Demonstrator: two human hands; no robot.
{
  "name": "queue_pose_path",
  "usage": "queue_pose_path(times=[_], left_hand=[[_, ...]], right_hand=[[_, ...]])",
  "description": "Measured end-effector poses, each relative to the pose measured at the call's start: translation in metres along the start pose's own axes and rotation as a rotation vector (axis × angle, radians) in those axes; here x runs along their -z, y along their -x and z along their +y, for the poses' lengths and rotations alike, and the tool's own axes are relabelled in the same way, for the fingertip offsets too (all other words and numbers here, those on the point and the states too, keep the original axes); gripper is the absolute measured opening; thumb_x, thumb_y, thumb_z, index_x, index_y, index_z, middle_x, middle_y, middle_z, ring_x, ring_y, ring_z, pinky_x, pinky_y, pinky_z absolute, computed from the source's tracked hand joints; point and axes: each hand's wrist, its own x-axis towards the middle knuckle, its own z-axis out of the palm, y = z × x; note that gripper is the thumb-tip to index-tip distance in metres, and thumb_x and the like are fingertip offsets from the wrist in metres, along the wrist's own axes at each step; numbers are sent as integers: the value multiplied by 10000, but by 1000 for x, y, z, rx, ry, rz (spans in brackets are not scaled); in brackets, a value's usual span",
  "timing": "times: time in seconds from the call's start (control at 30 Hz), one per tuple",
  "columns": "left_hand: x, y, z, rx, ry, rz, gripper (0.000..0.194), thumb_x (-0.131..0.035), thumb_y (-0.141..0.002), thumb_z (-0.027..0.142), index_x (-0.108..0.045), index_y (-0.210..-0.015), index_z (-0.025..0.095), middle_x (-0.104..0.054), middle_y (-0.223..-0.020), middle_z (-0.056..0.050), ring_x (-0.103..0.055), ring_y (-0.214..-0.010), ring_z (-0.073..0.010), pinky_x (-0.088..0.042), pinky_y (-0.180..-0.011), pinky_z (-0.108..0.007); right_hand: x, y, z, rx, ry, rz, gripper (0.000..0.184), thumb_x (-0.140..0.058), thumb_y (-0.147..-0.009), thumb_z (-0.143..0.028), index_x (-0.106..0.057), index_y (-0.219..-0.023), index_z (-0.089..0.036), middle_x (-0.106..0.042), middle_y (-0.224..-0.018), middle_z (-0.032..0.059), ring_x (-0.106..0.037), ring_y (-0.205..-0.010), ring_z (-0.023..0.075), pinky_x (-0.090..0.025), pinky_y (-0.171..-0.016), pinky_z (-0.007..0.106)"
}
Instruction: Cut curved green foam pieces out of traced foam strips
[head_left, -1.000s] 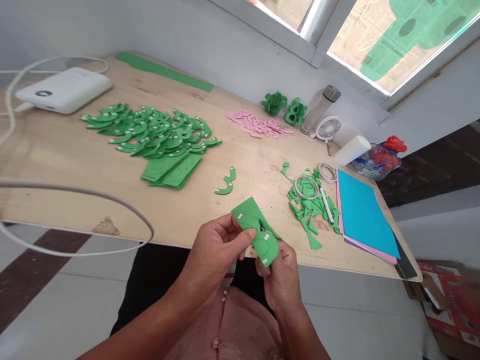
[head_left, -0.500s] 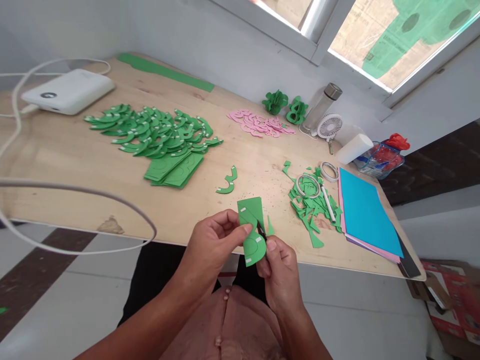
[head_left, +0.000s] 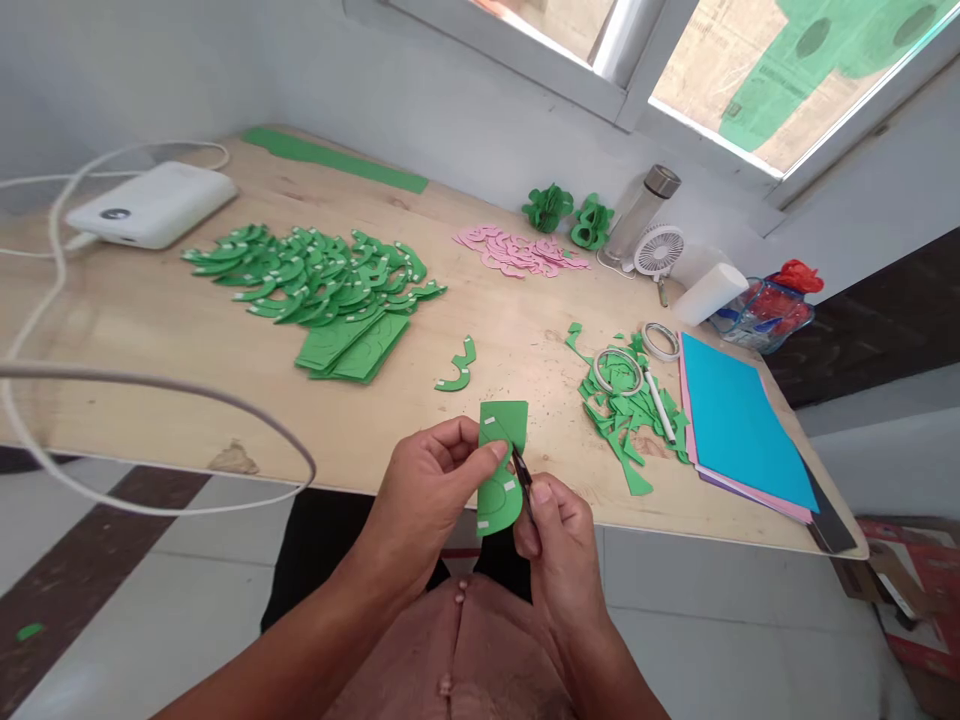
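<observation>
Between thumb and fingers, my left hand (head_left: pixel 442 480) grips a green paper piece (head_left: pixel 501 425) marked with drawn curves and small white strips. Its lower right edge is cut to a rounded shape. My right hand (head_left: pixel 559 530) is closed around dark scissors (head_left: pixel 521 468), whose blades meet the paper's right edge near the middle. The scissors' handles are mostly hidden by the fingers. Just beyond the paper lies a cut wavy green piece (head_left: pixel 459 367). Farther left are a stack of green rectangles (head_left: pixel 352 350) and a heap of cut green curved pieces (head_left: pixel 300 270).
Green scraps (head_left: pixel 626 410) lie at right with tape rolls (head_left: pixel 660 342) and a white pen (head_left: pixel 660 407). Beside them are blue sheets (head_left: pixel 742 420). Pink cutouts (head_left: pixel 517 252), a bottle (head_left: pixel 641 215) and a small fan (head_left: pixel 658 250) stand toward the wall. A white cable (head_left: pixel 172 378) loops at left.
The green scrap sliver beside the scissors has dropped out of sight. The paper has turned slightly in my left hand, and the scissor blades show more clearly at its edge.
</observation>
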Motion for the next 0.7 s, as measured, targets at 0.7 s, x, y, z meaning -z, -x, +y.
queue_pose_path(times=[0.7], left_hand=[[4, -2, -1, 3, 24, -25, 212, -737, -673, 333, -598, -647, 174, -592, -643, 29, -499, -633, -117, -405, -629, -225]], right_hand=[[0, -1, 1, 29, 48, -1, 427, -592, -871, -488, -446, -597, -194, -266, -481, -94, -175, -456, 73, -134, -422, 229]])
